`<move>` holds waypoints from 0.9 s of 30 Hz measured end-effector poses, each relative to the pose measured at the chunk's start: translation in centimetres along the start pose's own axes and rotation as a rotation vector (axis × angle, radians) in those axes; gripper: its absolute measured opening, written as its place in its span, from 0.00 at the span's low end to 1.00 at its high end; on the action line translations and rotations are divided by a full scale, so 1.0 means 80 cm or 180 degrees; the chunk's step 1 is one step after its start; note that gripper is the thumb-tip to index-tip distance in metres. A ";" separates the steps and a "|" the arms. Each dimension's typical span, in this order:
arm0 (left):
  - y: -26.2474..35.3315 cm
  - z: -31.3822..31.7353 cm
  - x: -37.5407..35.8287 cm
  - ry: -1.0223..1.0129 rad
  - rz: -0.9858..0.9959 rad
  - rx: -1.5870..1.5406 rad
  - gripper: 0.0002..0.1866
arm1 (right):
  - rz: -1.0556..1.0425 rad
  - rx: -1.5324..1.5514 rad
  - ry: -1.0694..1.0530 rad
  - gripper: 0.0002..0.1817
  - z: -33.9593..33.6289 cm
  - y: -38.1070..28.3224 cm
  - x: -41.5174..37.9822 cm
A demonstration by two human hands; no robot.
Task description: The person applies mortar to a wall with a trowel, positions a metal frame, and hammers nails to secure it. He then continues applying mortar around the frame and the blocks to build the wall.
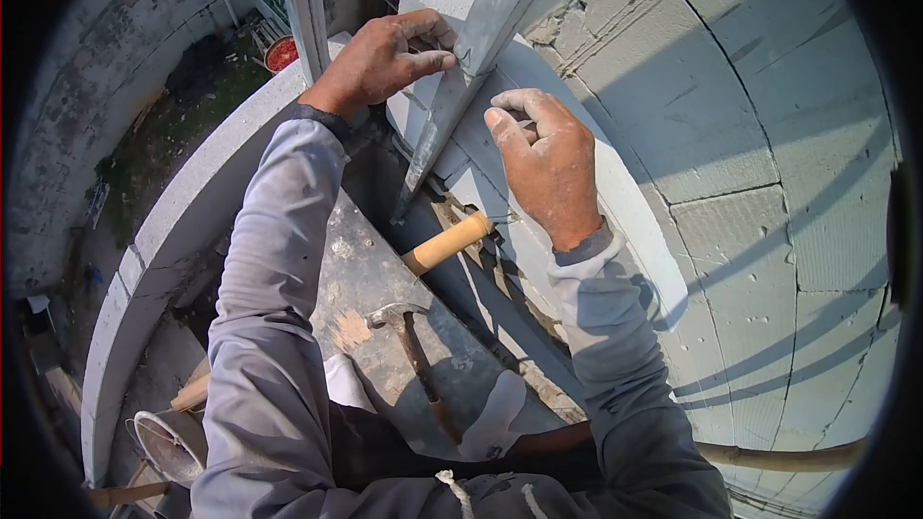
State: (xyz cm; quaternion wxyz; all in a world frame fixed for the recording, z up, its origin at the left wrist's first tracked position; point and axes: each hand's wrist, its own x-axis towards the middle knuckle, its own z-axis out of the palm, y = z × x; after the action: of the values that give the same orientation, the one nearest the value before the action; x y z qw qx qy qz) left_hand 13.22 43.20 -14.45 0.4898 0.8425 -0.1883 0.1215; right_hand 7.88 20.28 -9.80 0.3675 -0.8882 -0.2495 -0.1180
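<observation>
I view the left hand [402,53], fingertips pinched narrow beside the slanting post [484,43], and the right hand [550,159], half-curled near it, cannot tell whether either holds anything, and judge that a knock could shift the post if unsecured.

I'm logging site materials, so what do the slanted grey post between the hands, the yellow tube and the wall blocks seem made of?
Slanted grey post: probably metal, crisp-edged with a faint sheen, though painted wood is possible. Yellow tube: likely bamboo, smooth, with a ring near one end. Wall blocks: apparently aerated concrete, matte, pale, finely pitted.
</observation>
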 end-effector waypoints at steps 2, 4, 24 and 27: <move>0.010 -0.002 0.000 0.0031 -0.0059 0.0464 0.19 | 0.0034 -0.0025 -0.0012 0.10 -0.006 0.004 0.006; 0.005 0.002 -0.002 0.0126 0.0106 0.0516 0.17 | 0.0250 0.0009 0.0038 0.11 -0.016 0.013 0.018; -0.011 0.042 0.042 0.1532 -0.0275 -0.0255 0.12 | 0.0785 0.0388 -0.2001 0.13 0.002 0.065 0.193; -0.016 0.046 0.050 0.1553 -0.0308 -0.0316 0.12 | 0.0514 0.0272 -0.2030 0.15 0.010 0.074 0.201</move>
State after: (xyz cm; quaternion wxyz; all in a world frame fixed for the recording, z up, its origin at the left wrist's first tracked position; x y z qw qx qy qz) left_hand 17.42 39.81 -15.69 0.5667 0.7712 -0.0297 0.2883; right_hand 24.68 23.00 -7.53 0.3160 -0.8810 -0.2855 0.2060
